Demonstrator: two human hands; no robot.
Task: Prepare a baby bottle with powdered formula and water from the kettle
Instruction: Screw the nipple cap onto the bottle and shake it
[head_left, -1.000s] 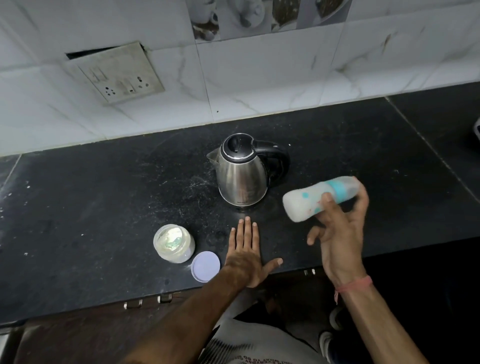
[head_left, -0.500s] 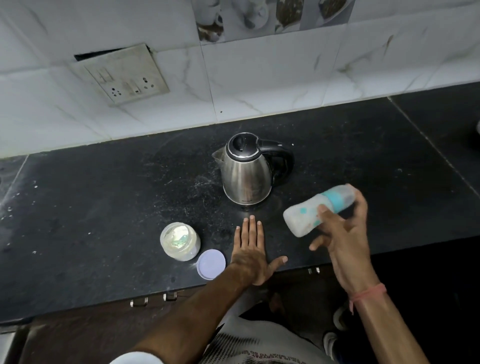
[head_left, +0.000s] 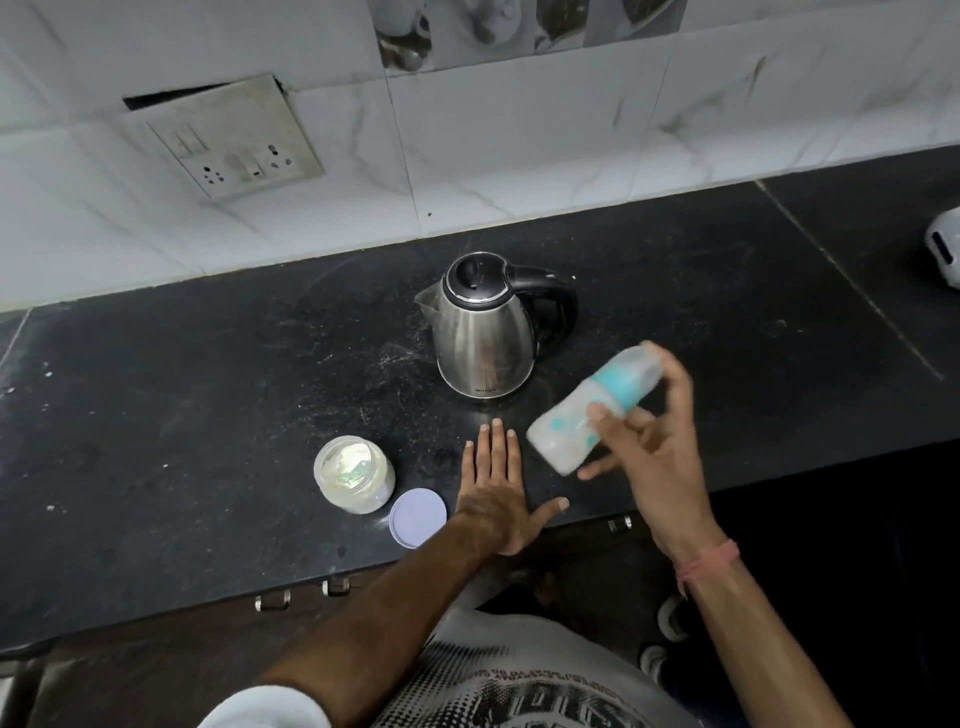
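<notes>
My right hand (head_left: 652, 452) grips a baby bottle (head_left: 582, 415) with a teal collar, tilted on its side in the air and blurred, its capped end pointing up to the right. It hangs just right of the steel kettle (head_left: 485, 338), which stands upright on the black counter (head_left: 208, 389) with its lid shut. My left hand (head_left: 496, 493) lies flat on the counter in front of the kettle, fingers straight. Left of it stands an open formula jar (head_left: 353, 475) holding pale powder, its round lid (head_left: 418, 517) lying beside it.
A white tiled wall with a switch and socket plate (head_left: 228, 140) rises behind the counter. A white object (head_left: 945, 249) shows at the right edge. The counter's front edge runs just below my left hand, with drawer handles (head_left: 306, 595) under it.
The bottle in my right hand has swung lower and tilted more steeply, and it blurs with motion. My left hand has stayed flat on the counter.
</notes>
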